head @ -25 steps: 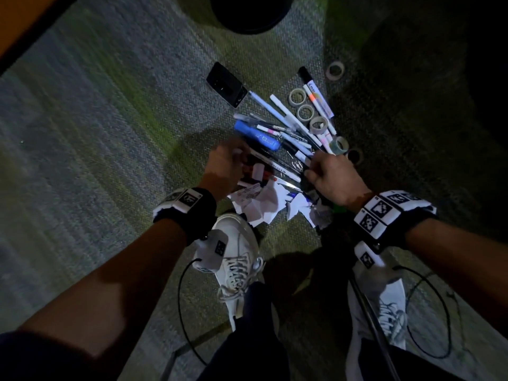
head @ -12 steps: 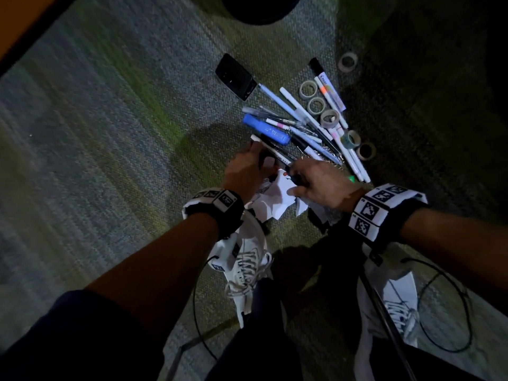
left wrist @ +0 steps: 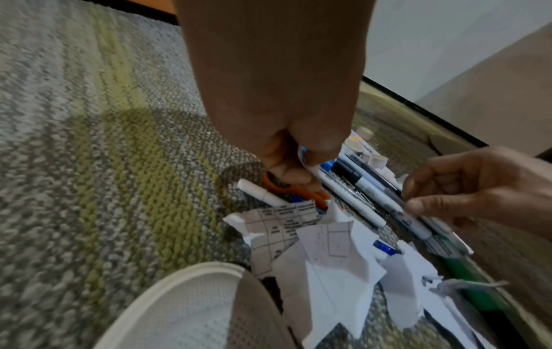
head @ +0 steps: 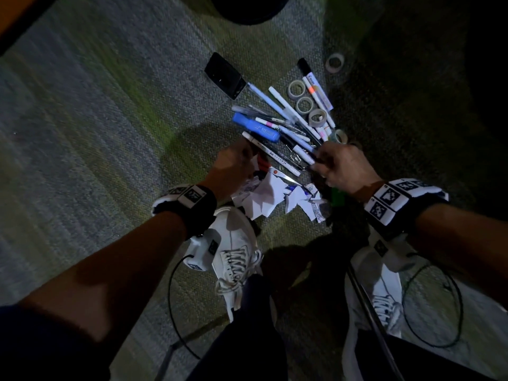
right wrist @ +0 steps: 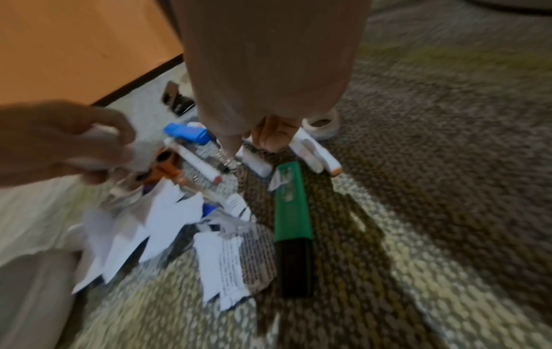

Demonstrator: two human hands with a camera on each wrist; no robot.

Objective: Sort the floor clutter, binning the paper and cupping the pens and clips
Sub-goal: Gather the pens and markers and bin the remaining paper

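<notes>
Torn paper scraps (head: 264, 193) (left wrist: 325, 255) (right wrist: 167, 219) lie on the carpet just past my shoes. Beyond them is a heap of pens and markers (head: 288, 127) (left wrist: 367, 196) with a blue highlighter (head: 255, 126) (right wrist: 186, 134). My left hand (head: 236, 163) (left wrist: 298, 163) (right wrist: 98, 146) hovers over the near left of the heap and pinches a white paper scrap. My right hand (head: 327, 163) (left wrist: 410, 196) (right wrist: 251, 146) is at the heap's near right, thumb and fingertips pinching a pen. Paper clips (head: 295, 158) lie between the hands.
Orange-handled scissors (head: 277, 173) (left wrist: 292, 191) lie under my left hand. A green highlighter (right wrist: 291, 205) (head: 336, 195) lies right of the scraps. A black phone (head: 225, 75), several tape rolls (head: 305, 104) and a dark round bin (head: 247, 9) lie farther out. My white shoes (head: 236, 243) are close in.
My right hand has moved off the paper scraps up to the pens. My left hand has risen a little above the scraps with paper in its fingers.
</notes>
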